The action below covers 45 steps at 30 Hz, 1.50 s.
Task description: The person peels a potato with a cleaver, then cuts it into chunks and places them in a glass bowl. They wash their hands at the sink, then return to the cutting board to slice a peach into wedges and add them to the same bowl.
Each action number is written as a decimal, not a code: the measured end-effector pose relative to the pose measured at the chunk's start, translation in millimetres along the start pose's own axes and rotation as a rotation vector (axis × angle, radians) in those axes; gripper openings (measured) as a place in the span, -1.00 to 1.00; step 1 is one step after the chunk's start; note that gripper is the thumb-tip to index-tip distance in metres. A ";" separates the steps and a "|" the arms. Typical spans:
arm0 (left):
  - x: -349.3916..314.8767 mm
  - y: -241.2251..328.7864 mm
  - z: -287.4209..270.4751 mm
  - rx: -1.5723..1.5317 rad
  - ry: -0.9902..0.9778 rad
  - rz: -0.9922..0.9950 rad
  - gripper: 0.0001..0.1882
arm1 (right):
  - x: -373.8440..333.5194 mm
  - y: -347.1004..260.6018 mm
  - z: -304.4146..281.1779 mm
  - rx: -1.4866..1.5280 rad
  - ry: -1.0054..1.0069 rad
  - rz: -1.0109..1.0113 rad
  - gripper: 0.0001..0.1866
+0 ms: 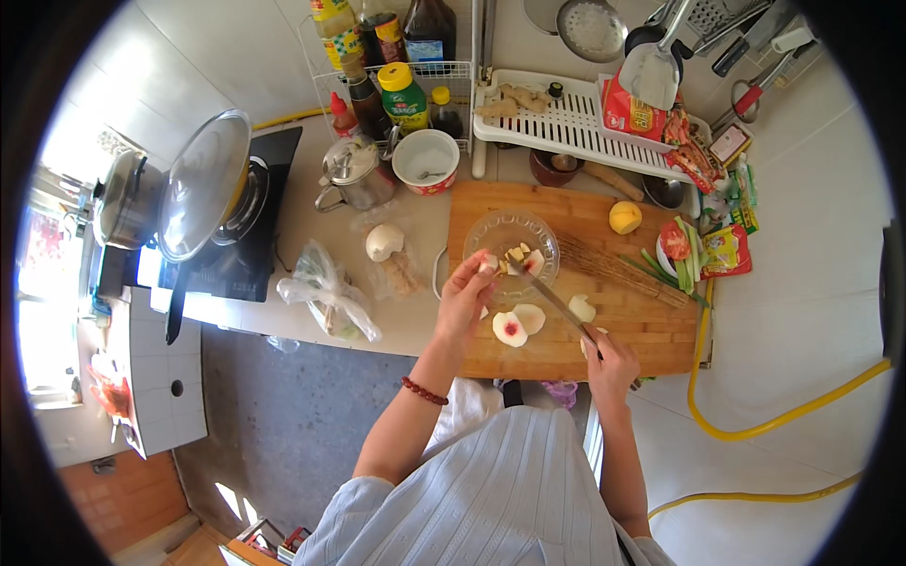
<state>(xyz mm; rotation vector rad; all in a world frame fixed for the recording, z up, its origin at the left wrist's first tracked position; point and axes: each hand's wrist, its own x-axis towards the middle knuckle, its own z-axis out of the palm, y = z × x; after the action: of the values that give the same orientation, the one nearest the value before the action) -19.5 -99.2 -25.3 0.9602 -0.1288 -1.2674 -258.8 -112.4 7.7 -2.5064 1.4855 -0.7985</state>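
Note:
My left hand [460, 294] pinches a pale piece of peach [488, 264] at the left side of a clear glass bowl [478, 230]. In my right hand [613, 363] is the handle of a knife [559, 305], its blade slanting up and left so the tip reaches over the bowl. Cut fruit pieces [534, 262] lie inside the bowl. Just below it on the wooden cutting board [651, 338] sit a peeled peach piece with a red centre [510, 329] and another pale piece [530, 318]. A smaller white chunk [582, 307] rests beside the blade.
Dry brown stalks [623, 271], a yellow round fruit [625, 217] and tomato with green onions [675, 240] occupy the board's right side. Left of the board are a plastic bag [328, 294], a metal pot [359, 177] and a white bowl [425, 151]. A lidded wok [203, 184] stands on the stove.

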 end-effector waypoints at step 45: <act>-34.0 -52.7 -53.8 1.909 -0.623 0.745 -0.80 | -102.2 22.1 -25.2 0.454 0.160 0.607 -0.83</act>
<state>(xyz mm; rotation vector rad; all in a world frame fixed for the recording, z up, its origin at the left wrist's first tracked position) -39.8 -40.7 -80.1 1.6888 -2.2388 -0.3553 -327.3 -33.3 -17.4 -1.5760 1.7330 -1.0723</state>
